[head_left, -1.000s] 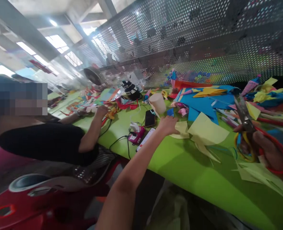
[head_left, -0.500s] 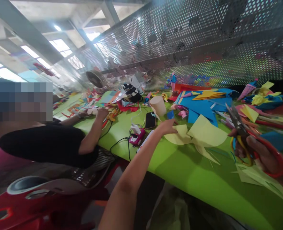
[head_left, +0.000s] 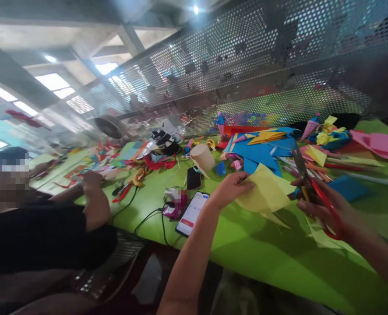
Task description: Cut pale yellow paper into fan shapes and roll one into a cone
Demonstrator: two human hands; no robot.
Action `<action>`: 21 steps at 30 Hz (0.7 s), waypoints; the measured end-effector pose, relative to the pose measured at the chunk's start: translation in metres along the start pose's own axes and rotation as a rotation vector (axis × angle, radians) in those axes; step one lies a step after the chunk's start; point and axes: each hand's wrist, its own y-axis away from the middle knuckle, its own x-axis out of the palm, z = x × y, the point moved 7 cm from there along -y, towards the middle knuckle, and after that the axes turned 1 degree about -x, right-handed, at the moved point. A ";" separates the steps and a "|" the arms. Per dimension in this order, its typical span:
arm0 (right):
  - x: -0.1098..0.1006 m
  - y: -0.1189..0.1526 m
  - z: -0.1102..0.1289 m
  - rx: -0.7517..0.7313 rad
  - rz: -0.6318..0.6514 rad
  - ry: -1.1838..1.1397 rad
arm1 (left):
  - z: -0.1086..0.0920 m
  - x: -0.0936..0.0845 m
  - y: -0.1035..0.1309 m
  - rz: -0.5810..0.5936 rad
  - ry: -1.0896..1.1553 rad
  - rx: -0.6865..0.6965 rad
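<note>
My left hand (head_left: 231, 189) pinches the left edge of the pale yellow paper (head_left: 266, 191) between thumb and fingers. Its sheets overlap just above the green table (head_left: 246, 258), and a pointed strip hangs from the lower side. To the right, my right hand (head_left: 327, 205) is wrapped round the handles of a pair of scissors (head_left: 301, 166) with red and yellow on them. Their metal blades point up and away from me, apart from the paper. More pale yellow paper (head_left: 322, 234) lies below my right hand.
A lit phone (head_left: 193, 213), a dark phone (head_left: 194, 178) and a pink power strip (head_left: 175, 206) with cables lie left of my arm. Behind stand a beige paper roll (head_left: 202, 157) and blue paper sheets (head_left: 259, 159). A co-worker's arm (head_left: 95, 201) rests at the left.
My left hand has taken hold of the yellow paper, and its separate pieces now overlap. My right hand with the scissors has come closer to it. The view has shifted, showing the lit phone fully.
</note>
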 end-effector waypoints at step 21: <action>-0.022 -0.011 -0.005 -0.071 -0.274 -0.355 | 0.056 0.077 -0.015 -0.027 0.721 -0.150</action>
